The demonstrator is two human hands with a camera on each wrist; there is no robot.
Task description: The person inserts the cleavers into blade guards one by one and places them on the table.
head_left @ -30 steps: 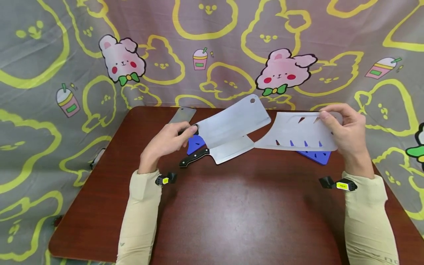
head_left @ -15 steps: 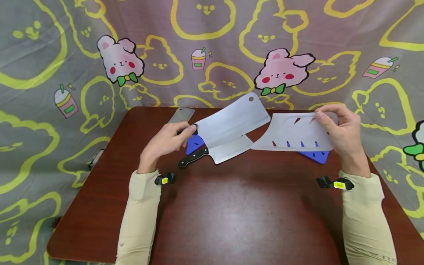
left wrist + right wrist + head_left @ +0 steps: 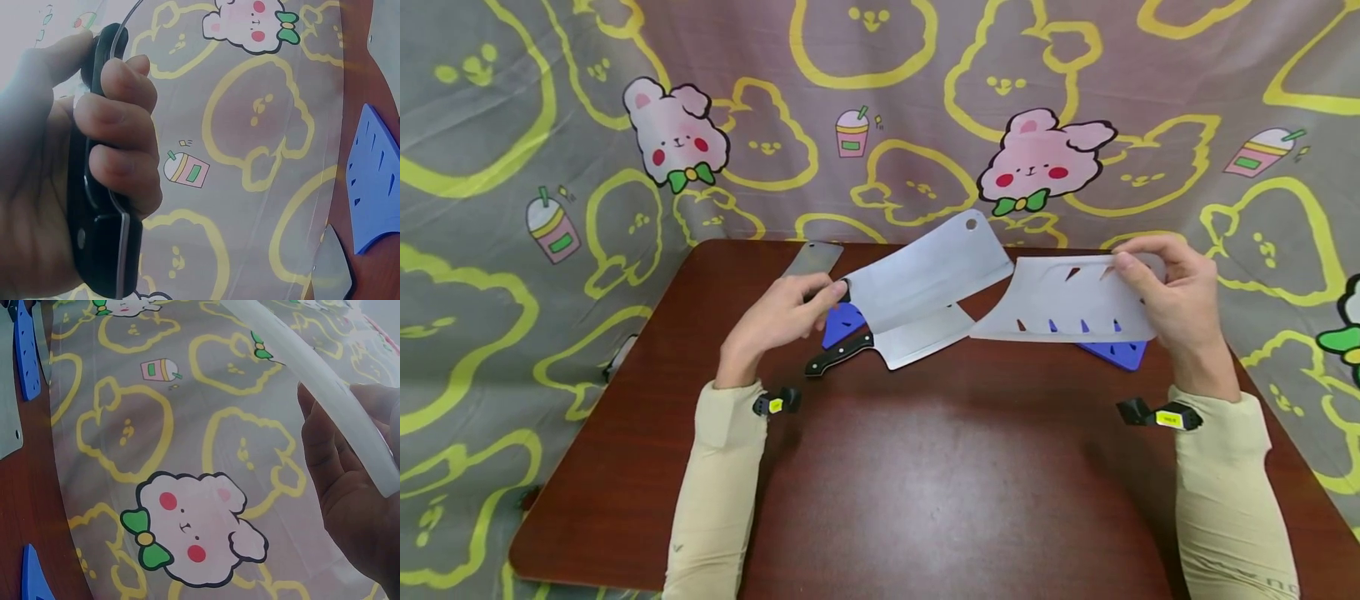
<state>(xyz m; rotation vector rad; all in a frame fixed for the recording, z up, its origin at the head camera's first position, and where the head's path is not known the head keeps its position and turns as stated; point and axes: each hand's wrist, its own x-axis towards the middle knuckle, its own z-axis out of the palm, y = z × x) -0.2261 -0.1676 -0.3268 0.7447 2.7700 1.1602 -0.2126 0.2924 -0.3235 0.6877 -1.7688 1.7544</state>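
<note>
My left hand [image 3: 786,317] grips the black handle [image 3: 103,231] of a cleaver [image 3: 928,271], its fingers wrapped round it in the left wrist view. The broad steel blade points right and slants upward, with a hole near the top corner. My right hand [image 3: 1183,304] pinches the far end of a white blade guard [image 3: 1060,296], which has rows of triangular slots. In the right wrist view the guard [image 3: 325,394] shows edge-on between thumb and fingers. Its curved open end lies right beside the blade's tip in the head view.
A second black-handled cleaver [image 3: 917,337] lies on the brown table [image 3: 925,483] below the held one. Blue slotted pieces show at left [image 3: 841,325] and right [image 3: 1112,353], partly covered. Another steel blade [image 3: 812,258] lies at the back left. A patterned curtain [image 3: 910,108] hangs behind.
My right hand has shifted slightly left, bringing the white guard closer to the cleaver's tip. My left hand and the cleaver have barely moved.
</note>
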